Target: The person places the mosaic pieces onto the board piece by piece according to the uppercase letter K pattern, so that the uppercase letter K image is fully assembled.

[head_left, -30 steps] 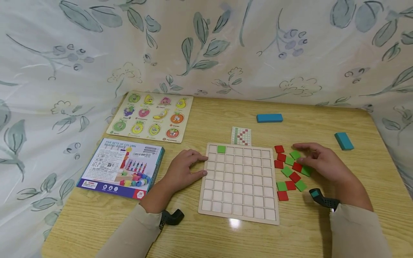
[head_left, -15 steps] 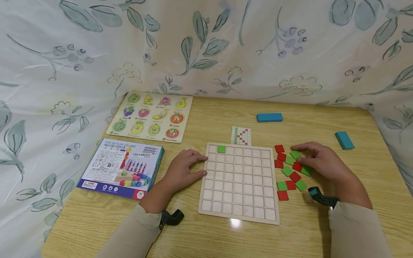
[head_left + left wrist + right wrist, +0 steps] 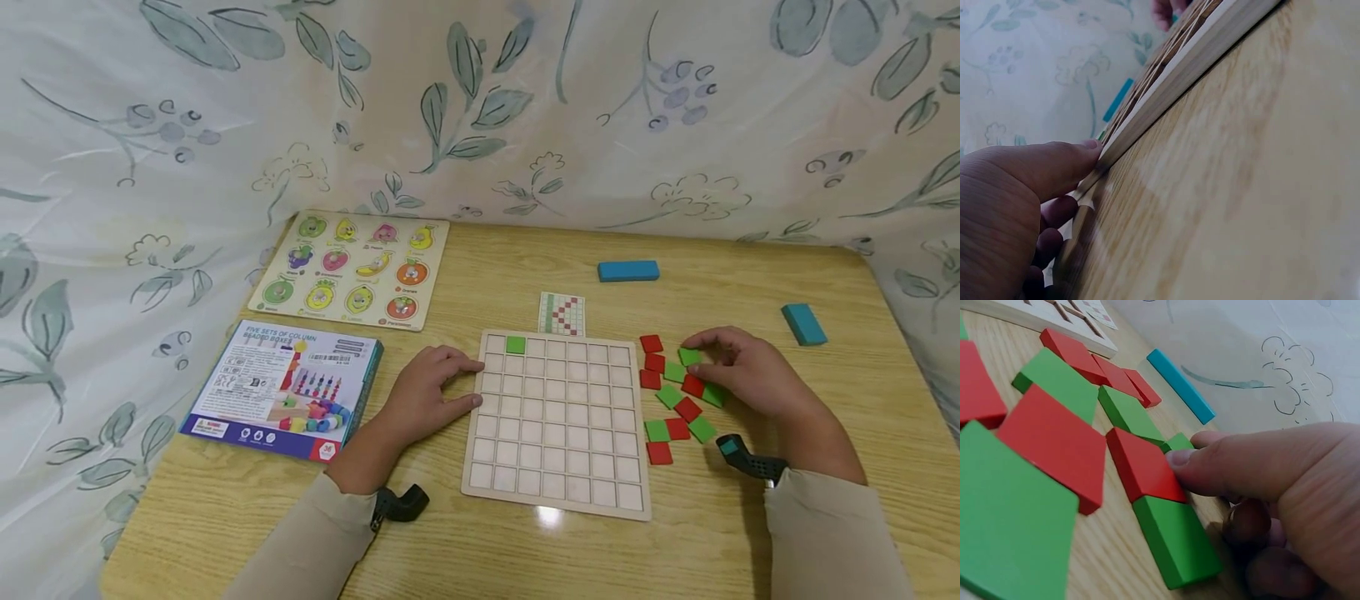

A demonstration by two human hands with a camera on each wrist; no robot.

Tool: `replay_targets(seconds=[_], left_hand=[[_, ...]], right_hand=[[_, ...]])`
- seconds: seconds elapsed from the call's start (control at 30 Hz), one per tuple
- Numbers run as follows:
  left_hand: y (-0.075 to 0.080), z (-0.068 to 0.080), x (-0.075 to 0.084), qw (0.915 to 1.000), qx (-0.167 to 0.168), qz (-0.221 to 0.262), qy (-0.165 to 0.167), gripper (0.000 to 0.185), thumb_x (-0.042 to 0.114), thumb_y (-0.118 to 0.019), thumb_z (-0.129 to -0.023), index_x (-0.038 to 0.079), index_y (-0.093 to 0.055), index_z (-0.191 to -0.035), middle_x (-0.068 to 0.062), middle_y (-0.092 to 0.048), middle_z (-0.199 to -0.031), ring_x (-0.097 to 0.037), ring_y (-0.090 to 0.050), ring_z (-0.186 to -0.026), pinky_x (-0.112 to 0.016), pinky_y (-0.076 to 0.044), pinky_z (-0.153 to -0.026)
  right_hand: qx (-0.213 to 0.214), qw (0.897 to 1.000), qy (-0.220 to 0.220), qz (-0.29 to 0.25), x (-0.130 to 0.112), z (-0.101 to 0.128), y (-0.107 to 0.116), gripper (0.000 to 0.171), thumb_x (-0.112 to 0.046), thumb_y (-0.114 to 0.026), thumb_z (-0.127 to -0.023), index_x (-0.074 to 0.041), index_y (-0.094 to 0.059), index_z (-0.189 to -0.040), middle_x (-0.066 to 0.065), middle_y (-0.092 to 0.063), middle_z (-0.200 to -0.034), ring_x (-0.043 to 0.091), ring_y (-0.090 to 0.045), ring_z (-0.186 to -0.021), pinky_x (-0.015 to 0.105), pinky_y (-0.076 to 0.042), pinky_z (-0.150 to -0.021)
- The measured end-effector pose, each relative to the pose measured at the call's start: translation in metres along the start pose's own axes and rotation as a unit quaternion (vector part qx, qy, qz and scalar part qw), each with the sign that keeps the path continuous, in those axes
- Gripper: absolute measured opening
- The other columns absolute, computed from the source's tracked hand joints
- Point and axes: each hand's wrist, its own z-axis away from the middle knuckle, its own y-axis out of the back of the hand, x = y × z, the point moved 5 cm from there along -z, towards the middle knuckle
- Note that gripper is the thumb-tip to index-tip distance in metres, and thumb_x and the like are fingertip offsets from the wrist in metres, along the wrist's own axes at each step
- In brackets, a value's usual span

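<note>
On the pale wood-grain table, hemmed by a leaf-printed cloth, the square wooden grid board lies centre, with one green square tile seated in its top row, second cell from the left. The fruit peg puzzle and the blue toy box lie to the left; a small pattern card touches the board's far edge. The left hand rests flat on the table, fingers relaxed against the board's left edge, bracing it. The right hand sits over the loose cluster of red and green square tiles just right of the board; its fingers curl over a green tile at the cluster's far end, and its thumb presses a red tile's edge. Whether a tile is actually pinched cannot be told.

Judgement: a clean pick needs one tile isolated and lifted by its edges without disturbing neighbours, with the board kept braced.

Against the earlier frames, the right hand's fingers have drawn in slightly; the left hand, board and tiles are unchanged.
</note>
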Motion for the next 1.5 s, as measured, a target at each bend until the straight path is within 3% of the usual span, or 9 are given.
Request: replay_targets(seconds=[0.3,0.57,1.0,1.17,1.5], left_hand=[[0.000,-0.001,0.000,1.0000,-0.001,0.003,0.003,0.043,0.030,-0.088,-0.090,0.018,-0.077,-0.129,-0.001,-0.069,-0.123,-0.024,-0.060,-0.115,-0.047,-0.051,-0.098],[0.000,0.000,0.002,1.0000,0.000,0.004,0.004,0.043,0.030,-0.088,-0.089,0.017,-0.078,-0.129,-0.001,-0.069,-0.123,-0.024,-0.060,-0.114,-0.047,-0.051,-0.096],[0.000,0.000,0.001,0.9999,-0.006,0.002,0.011,0.043,0.030,-0.088,-0.090,0.018,-0.078,-0.129,-0.001,-0.069,-0.123,-0.024,-0.060,-0.114,-0.047,-0.051,-0.097],[-0.001,0.000,0.001,0.9999,-0.007,0.002,0.007,0.043,0.031,-0.088,-0.090,0.018,-0.077,-0.130,-0.001,-0.069,-0.123,-0.024,-0.060,-0.117,-0.047,-0.051,-0.099],[0.000,0.000,0.001,0.9999,-0.009,-0.003,0.007,0.044,0.031,-0.087,-0.091,0.018,-0.077,-0.131,-0.001,-0.069,-0.123,-0.024,-0.060,-0.115,-0.046,-0.051,-0.098]], right_hand=[[-0.004,1.000,0.000,0.012,0.001,-0.002,0.002,0.037,-0.025,-0.073,-0.105,-0.008,-0.065,-0.136,0.019,-0.062,-0.127,0.031,-0.048,-0.100,0.039,-0.040,-0.082],[-0.007,1.000,-0.007,0.010,0.002,-0.001,0.004,0.040,-0.032,-0.075,-0.103,-0.008,-0.064,-0.133,0.015,-0.066,-0.116,0.031,-0.055,-0.100,0.036,-0.046,-0.079],[-0.019,0.998,-0.035,-0.045,-0.009,-0.001,0.001,0.048,-0.037,-0.073,-0.104,-0.008,-0.061,-0.139,0.023,-0.061,-0.133,0.035,-0.056,-0.106,0.030,-0.050,-0.077],[-0.021,0.998,-0.031,-0.041,-0.017,-0.003,-0.001,0.048,-0.037,-0.074,-0.103,-0.008,-0.061,-0.139,0.025,-0.057,-0.139,0.037,-0.058,-0.107,0.032,-0.050,-0.078],[-0.011,0.999,-0.010,-0.048,-0.041,-0.004,-0.004,0.040,-0.030,-0.076,-0.102,-0.009,-0.064,-0.133,0.017,-0.061,-0.121,0.026,-0.057,-0.086,0.032,-0.048,-0.067]])
